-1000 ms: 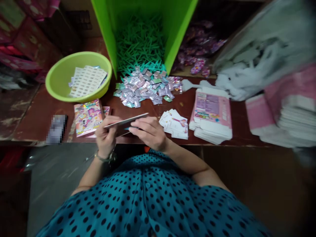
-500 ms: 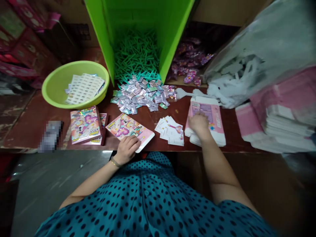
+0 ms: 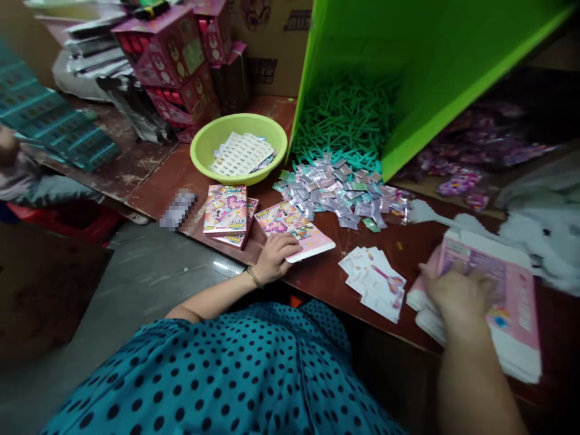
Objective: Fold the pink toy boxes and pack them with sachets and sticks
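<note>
My left hand [image 3: 275,258], with a bangle at the wrist, has its fingers curled over the lower edge of a flat pink printed box [image 3: 296,226]; its thumb is hidden. My right hand [image 3: 460,296] lies spread and slightly blurred on top of a stack of flat pink and white boxes [image 3: 512,302]. Between the hands, several white printed cards [image 3: 378,281] are fanned out on the table. Two filled boxes [image 3: 225,208] overlap to the left of the box under my left hand.
A yellow-green basin [image 3: 197,158] holds sticker sheets. Small foil packets [image 3: 339,190] spill before a green bin [image 3: 439,103] of green sticks. Purple packs [image 3: 462,181] and white plastic pieces [image 3: 539,235] are at right. A pixelated object [image 3: 179,209] lies left; a person's arm [image 3: 22,166] shows beyond.
The view has swung to the left, bringing pink cartons and a person at the far left into sight. Both hands remain on the same boxes; the right hand's fingers look more spread.
</note>
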The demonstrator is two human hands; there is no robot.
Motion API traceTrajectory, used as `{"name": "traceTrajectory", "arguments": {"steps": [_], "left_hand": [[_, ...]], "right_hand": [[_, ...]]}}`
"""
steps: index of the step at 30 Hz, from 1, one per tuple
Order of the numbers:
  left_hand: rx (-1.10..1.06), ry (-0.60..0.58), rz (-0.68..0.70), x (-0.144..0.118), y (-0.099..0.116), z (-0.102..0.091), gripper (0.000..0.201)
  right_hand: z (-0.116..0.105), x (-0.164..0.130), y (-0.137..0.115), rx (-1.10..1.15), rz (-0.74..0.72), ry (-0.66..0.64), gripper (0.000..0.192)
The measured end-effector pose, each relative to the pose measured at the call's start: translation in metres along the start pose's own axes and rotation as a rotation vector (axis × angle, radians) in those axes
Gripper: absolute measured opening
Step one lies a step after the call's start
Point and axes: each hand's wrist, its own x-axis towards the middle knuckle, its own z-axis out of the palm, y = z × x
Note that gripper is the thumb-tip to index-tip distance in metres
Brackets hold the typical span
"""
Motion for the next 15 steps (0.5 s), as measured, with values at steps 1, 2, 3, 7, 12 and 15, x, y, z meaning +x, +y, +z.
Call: {"name": "traceTrajectory", "arguments": {"steps": [1,2,3,7,12,15], "left_hand": [[-0.059,0.095,-0.015,0.007,0.005,-0.008,0.032],[-0.123,0.185,-0.031,0.015,0.011,-0.015,0.031],[-0.188,0.263,-0.048,0.022,0.018,-0.022,0.029],[-0.448,0.370,-0.131,0.041,0.048,-0.036,0.020],[-0.513,0.536,-0.236,0.040,0.059,-0.031,0.039],[-0.563,0.551,-0.319,0.033,0.056,-0.026,0.063]], "right_hand": [[-0.006,-0.008,-0.018,0.042,-0.042,0.046,0.089],[-0.011,-0.017,-0.039,0.123,-0.129,0.072,0.088],[-0.014,-0.026,-0.061,0.239,-0.256,0.061,0.087],[-0.014,-0.065,-0.153,0.799,-0.723,-0.175,0.087],[-0.009,-0.098,-0.213,1.237,-0.779,-0.053,0.034],[-0.013,-0.101,-0.219,1.260,-0.784,0.016,0.031]]}}
